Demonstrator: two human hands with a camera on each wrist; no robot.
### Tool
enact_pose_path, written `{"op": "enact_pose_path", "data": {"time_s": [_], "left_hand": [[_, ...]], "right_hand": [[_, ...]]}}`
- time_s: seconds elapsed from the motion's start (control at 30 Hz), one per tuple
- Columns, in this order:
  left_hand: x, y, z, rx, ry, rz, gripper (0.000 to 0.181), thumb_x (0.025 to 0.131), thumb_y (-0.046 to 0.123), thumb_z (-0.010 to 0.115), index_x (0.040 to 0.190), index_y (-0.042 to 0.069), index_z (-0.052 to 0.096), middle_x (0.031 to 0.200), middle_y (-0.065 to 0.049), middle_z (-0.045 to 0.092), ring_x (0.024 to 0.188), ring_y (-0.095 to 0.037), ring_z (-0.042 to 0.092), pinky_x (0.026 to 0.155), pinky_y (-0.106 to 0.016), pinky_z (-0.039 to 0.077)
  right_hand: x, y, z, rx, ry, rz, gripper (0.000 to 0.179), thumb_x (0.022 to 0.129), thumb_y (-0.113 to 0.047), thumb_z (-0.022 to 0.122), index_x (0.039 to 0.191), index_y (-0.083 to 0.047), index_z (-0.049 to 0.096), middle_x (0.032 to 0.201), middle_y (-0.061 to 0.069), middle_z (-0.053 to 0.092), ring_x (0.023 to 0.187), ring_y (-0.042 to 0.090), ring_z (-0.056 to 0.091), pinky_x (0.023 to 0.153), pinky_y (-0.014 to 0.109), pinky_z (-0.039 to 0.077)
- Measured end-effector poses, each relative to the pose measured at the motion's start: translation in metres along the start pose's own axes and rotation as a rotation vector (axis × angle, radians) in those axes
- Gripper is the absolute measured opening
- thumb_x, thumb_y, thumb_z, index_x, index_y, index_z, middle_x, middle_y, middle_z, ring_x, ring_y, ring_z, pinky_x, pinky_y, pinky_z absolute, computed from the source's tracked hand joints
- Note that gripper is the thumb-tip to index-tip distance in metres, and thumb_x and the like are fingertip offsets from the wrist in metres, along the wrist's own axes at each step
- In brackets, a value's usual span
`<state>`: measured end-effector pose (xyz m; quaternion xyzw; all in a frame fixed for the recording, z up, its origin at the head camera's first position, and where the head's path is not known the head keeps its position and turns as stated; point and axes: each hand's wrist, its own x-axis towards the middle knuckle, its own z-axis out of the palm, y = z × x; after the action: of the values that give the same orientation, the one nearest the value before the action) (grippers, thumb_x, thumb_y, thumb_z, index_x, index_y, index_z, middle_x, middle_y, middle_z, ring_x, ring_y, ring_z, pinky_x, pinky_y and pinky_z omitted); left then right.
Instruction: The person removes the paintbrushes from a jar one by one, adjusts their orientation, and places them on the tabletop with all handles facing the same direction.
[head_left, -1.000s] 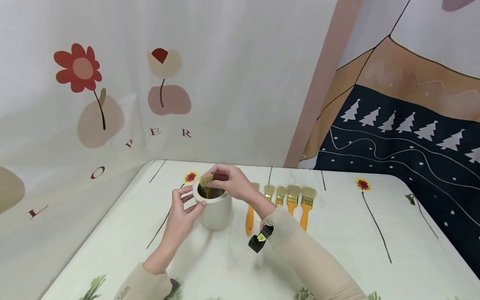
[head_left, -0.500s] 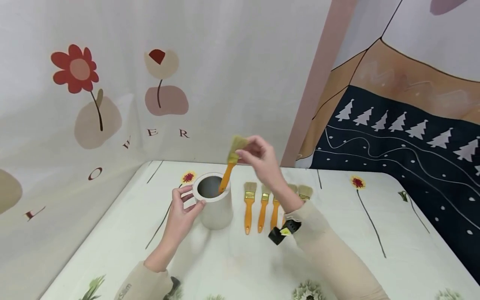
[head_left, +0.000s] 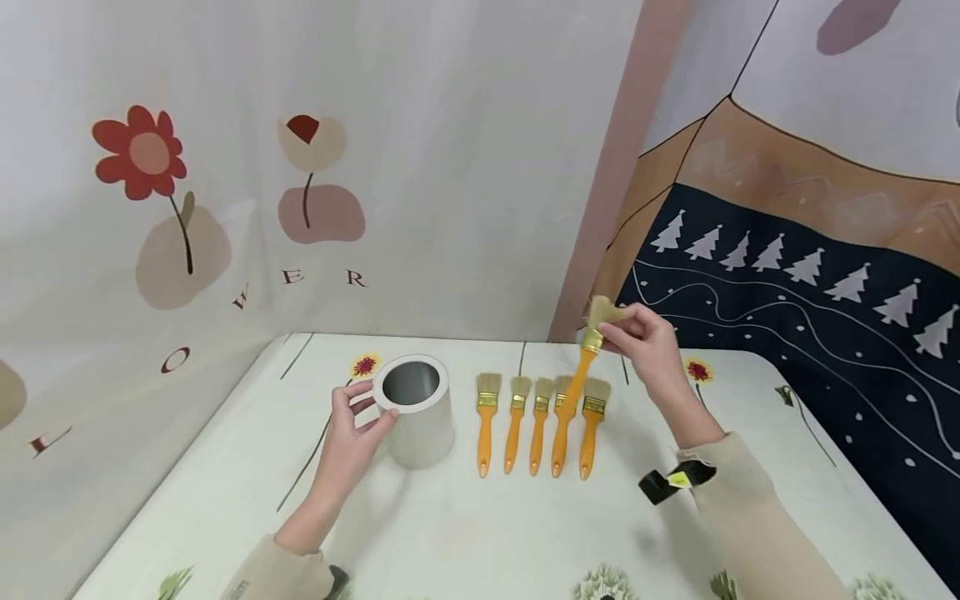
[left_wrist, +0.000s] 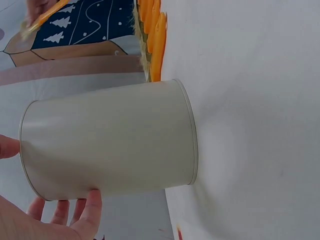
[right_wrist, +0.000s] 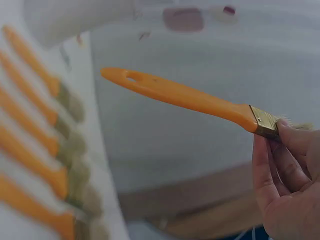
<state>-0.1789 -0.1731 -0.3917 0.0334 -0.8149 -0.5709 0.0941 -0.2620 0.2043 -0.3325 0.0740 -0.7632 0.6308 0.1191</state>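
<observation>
My left hand (head_left: 352,437) steadies an off-white metal canister (head_left: 422,437) by its upper left, thumb at the rim and fingers along the side. The canister stands upright with its dark grey inside showing. In the left wrist view its smooth wall (left_wrist: 110,140) fills the middle. Up and to the right, my right hand (head_left: 651,357) pinches a paintbrush (head_left: 580,371) near its bristles and metal band. In the right wrist view the paintbrush's orange handle (right_wrist: 175,95) points away from the fingers, with a hole near its end. From the head, this handle overlaps a brush lying behind.
Several orange-handled paintbrushes lie in a row right of the canister, bristles away from me, the leftmost brush (head_left: 485,425) nearest it. The white table cover (head_left: 465,533) has printed flowers. Behind the table hangs a patterned curtain (head_left: 465,208).
My right hand has lifted the paintbrush out of the canister and carried it right, over the row of brushes. My left hand has stayed on the canister.
</observation>
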Motion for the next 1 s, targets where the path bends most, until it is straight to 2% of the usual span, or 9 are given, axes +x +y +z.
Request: {"op": "enact_pose_path", "data": {"time_s": [0.27, 0.5, 0.6, 0.73, 0.87, 1.0], "left_hand": [[0.002, 0.002, -0.001, -0.001, 0.003, 0.001, 0.059, 0.094, 0.008, 0.064, 0.139, -0.001, 0.027, 0.153, -0.016, 0.035, 0.141, -0.037, 0.042, 0.112, -0.048, 0.047], [-0.002, 0.003, -0.002, -0.004, 0.002, -0.011, 0.06, 0.095, 0.008, 0.064, 0.14, -0.001, 0.026, 0.153, -0.016, 0.034, 0.142, -0.036, 0.041, 0.112, -0.048, 0.046], [-0.002, 0.003, -0.003, -0.005, 0.0, -0.009, 0.06, 0.095, 0.009, 0.064, 0.14, 0.0, 0.026, 0.154, -0.015, 0.034, 0.142, -0.036, 0.041, 0.112, -0.047, 0.046], [-0.003, 0.002, -0.004, -0.004, -0.002, -0.003, 0.062, 0.096, 0.012, 0.064, 0.142, 0.001, 0.025, 0.154, -0.016, 0.033, 0.142, -0.036, 0.041, 0.112, -0.046, 0.046], [-0.007, 0.0, -0.007, 0.007, 0.01, -0.015, 0.062, 0.096, 0.012, 0.064, 0.142, 0.001, 0.025, 0.154, -0.016, 0.034, 0.142, -0.036, 0.041, 0.111, -0.045, 0.046], [-0.009, -0.002, -0.009, 0.009, 0.009, -0.014, 0.061, 0.095, 0.01, 0.065, 0.141, 0.001, 0.026, 0.153, -0.015, 0.036, 0.141, -0.035, 0.042, 0.11, -0.044, 0.047]], "right_hand": [[-0.006, 0.056, -0.04, -0.112, 0.04, 0.203, 0.015, 0.096, -0.012, 0.066, 0.105, -0.003, 0.059, 0.081, -0.022, 0.068, 0.075, -0.005, 0.067, 0.074, 0.014, 0.06], [-0.007, 0.094, -0.052, -0.191, 0.05, 0.32, 0.017, 0.095, -0.008, 0.066, 0.105, 0.002, 0.057, 0.085, -0.012, 0.07, 0.07, -0.007, 0.063, 0.07, 0.015, 0.061], [-0.006, 0.107, -0.052, -0.207, 0.052, 0.335, 0.015, 0.094, -0.005, 0.066, 0.101, 0.005, 0.057, 0.081, -0.009, 0.071, 0.066, -0.006, 0.063, 0.066, 0.014, 0.06], [-0.005, 0.118, -0.045, -0.296, 0.072, 0.342, 0.014, 0.093, -0.004, 0.067, 0.099, 0.006, 0.059, 0.077, -0.006, 0.071, 0.062, -0.003, 0.061, 0.058, 0.014, 0.056], [-0.008, 0.128, -0.034, -0.384, 0.05, 0.366, 0.014, 0.094, -0.007, 0.068, 0.1, 0.003, 0.061, 0.083, 0.006, 0.073, 0.064, 0.001, 0.061, 0.058, 0.015, 0.056], [-0.01, 0.135, -0.027, -0.51, 0.033, 0.324, 0.011, 0.093, -0.006, 0.069, 0.098, 0.002, 0.063, 0.091, 0.016, 0.072, 0.069, 0.009, 0.063, 0.059, 0.016, 0.055]]}}
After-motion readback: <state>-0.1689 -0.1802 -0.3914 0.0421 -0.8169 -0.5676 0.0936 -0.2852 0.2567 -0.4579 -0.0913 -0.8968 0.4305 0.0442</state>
